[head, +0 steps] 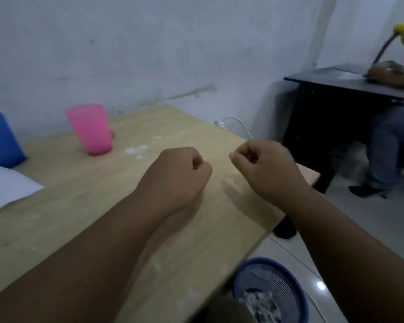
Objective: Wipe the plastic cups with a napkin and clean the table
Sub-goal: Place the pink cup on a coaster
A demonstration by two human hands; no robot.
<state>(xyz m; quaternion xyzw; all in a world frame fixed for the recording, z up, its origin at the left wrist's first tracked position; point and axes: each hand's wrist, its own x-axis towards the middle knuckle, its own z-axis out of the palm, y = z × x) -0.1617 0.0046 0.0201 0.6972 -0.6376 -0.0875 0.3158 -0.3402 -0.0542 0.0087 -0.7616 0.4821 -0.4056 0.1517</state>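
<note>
Both bare hands hover over the light wooden table (84, 206) in the middle of the frame. The left hand (180, 176) is curled into a loose fist, fingers pressed together, with nothing visible in it. The right hand (264, 169), just beside it, is also curled, thumb tip pressed against the forefinger; whether it pinches anything is impossible to tell. In the upper left stands an upright translucent pink plastic cup (90, 129), with small white scraps (137, 150) on the table near its base. At the far left edge is a blue plastic cup (0, 139), and below it a white sheet (7, 187). At the bottom right, on the floor, sits a blue mesh wastebasket (272, 292) holding white crumpled bits.
</note>
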